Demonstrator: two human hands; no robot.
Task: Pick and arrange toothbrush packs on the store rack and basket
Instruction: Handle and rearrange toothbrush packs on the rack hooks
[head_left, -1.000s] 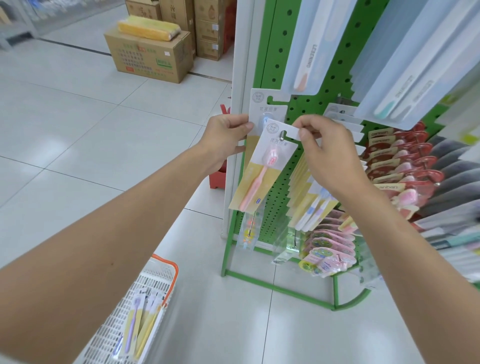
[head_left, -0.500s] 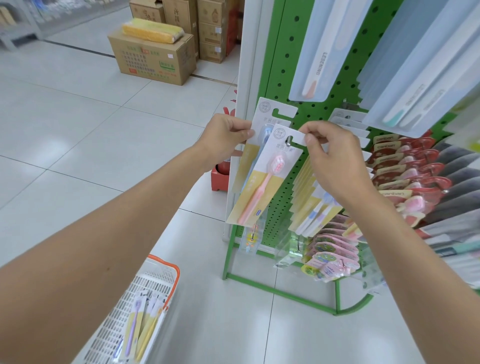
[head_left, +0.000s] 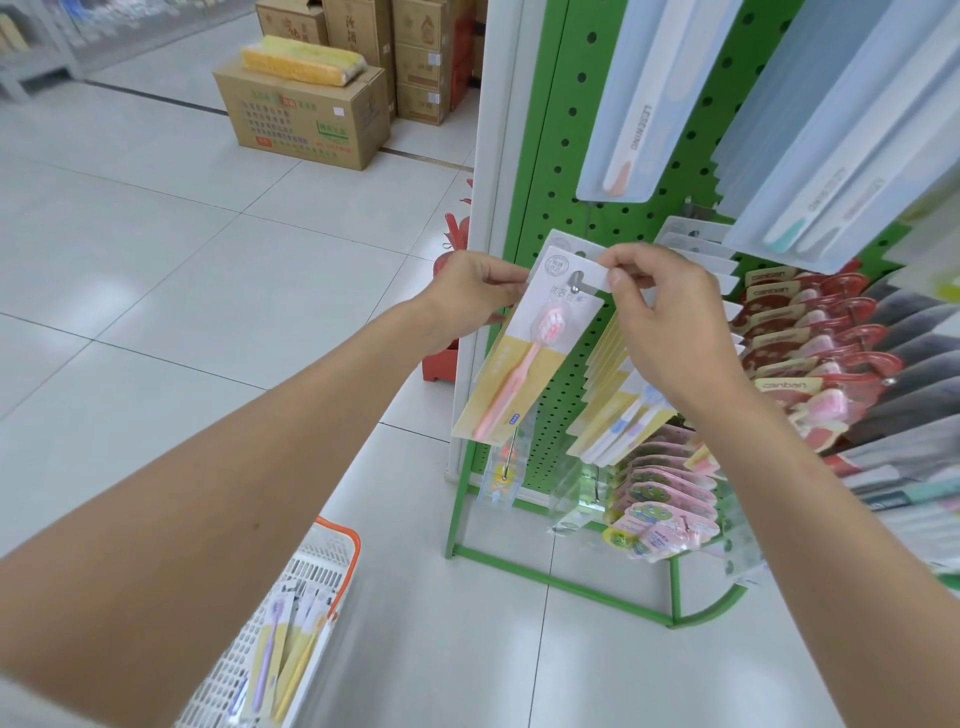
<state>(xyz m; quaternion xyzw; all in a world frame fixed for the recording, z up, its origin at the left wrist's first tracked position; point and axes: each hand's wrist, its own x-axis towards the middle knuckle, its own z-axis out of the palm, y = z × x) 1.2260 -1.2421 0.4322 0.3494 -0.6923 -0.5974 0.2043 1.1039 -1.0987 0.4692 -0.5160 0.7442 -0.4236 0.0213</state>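
Toothbrush pack (head_left: 524, 353), yellow-and-white card with pink brush, hangs tilted on hook (head_left: 575, 285).

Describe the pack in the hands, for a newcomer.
Start at the green rack. At its left edge, the left hand and right hand hold the top of one pack on a hook. Its pink brush on a yellow card sets it apart.

Green pegboard rack (head_left: 545, 156) standing on the white tile floor (head_left: 208, 312).
I see toothbrush packs (head_left: 618, 415) hanging in rows from its hooks; on the floor sit a white basket (head_left: 228, 670) holding more packs (head_left: 275, 649), and cardboard boxes (head_left: 306, 119) further back.
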